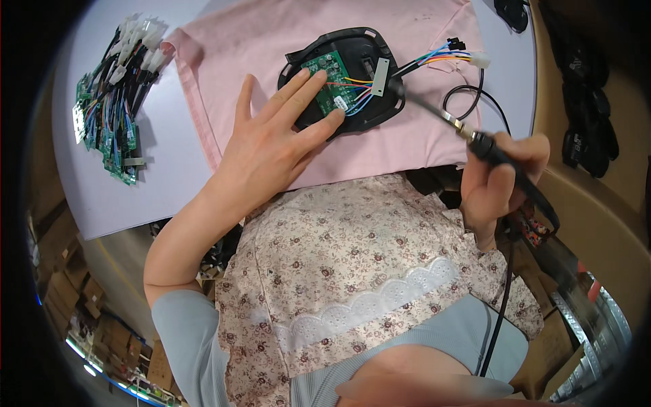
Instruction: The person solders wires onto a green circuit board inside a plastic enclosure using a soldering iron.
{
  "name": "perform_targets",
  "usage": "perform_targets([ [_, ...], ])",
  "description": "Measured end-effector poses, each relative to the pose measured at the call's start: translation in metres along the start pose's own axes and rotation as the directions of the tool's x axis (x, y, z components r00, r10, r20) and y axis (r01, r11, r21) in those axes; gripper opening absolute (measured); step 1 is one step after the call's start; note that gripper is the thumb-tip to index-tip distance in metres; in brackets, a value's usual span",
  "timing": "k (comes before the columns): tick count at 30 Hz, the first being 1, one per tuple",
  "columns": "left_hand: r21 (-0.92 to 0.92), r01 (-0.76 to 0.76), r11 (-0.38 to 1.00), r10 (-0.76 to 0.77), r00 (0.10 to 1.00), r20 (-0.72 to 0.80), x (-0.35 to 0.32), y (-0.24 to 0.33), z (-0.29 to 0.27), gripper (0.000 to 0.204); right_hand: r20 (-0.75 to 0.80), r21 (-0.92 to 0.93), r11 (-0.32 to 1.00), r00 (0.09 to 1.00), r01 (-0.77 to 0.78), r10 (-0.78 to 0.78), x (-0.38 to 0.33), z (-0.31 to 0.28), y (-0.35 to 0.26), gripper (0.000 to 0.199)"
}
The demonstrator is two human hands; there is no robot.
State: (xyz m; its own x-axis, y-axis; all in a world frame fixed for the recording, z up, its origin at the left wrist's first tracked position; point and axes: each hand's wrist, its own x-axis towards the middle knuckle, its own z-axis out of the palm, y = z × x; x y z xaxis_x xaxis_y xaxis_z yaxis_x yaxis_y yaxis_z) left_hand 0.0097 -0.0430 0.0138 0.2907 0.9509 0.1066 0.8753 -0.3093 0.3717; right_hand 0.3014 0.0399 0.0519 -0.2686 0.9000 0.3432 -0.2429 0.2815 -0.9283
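Note:
My left hand (274, 139) lies with fingers spread over a green circuit board (330, 70), its fingertips pressing on the board and the shell around it. The board sits in a black plastic shell (359, 51) on a pink cloth. Coloured wires (359, 87) run from the board under a pale metal strip (381, 77) and out to the right, ending in connectors (480, 60). My right hand (505, 173) is closed round the black handle of a corded soldering iron (498, 152). Its blurred metal shaft points up-left, with the tip close to the shell's right edge.
On the left of the white table (156, 197) lies a pile of wired circuit boards (119, 102) with white connectors. A thin black cable (468, 88) loops on the pink cloth (230, 47). Black parts (590, 102) lie in a brown box at the right.

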Motion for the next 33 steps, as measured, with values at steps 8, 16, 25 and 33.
perform_targets([
  [8, -0.005, 0.006, 1.000, -0.006, 0.999, 0.039, -0.003, -0.003, 0.004, 0.044, 0.184, -0.288, 0.957, 0.983, 0.045, 0.010, -0.022, 0.009, 0.013, 0.030],
  [16, 0.002, 0.001, 1.000, -0.001, 1.000, -0.005, -0.002, -0.001, 0.006, 0.039, 0.244, -0.421, 0.899, 0.970, 0.122, -0.017, -0.008, 0.028, 0.031, 0.028],
  [25, 0.010, -0.004, 1.000, 0.005, 1.000, -0.018, -0.002, -0.001, 0.008, 0.041, 0.191, -0.394, 0.917, 0.982, 0.069, 0.008, -0.007, 0.029, 0.029, 0.025],
  [33, 0.022, -0.010, 1.000, 0.010, 1.000, 0.004, -0.002, 0.000, 0.007, 0.042, 0.155, -0.373, 0.926, 0.988, 0.057, 0.002, -0.006, 0.029, 0.030, 0.023],
])
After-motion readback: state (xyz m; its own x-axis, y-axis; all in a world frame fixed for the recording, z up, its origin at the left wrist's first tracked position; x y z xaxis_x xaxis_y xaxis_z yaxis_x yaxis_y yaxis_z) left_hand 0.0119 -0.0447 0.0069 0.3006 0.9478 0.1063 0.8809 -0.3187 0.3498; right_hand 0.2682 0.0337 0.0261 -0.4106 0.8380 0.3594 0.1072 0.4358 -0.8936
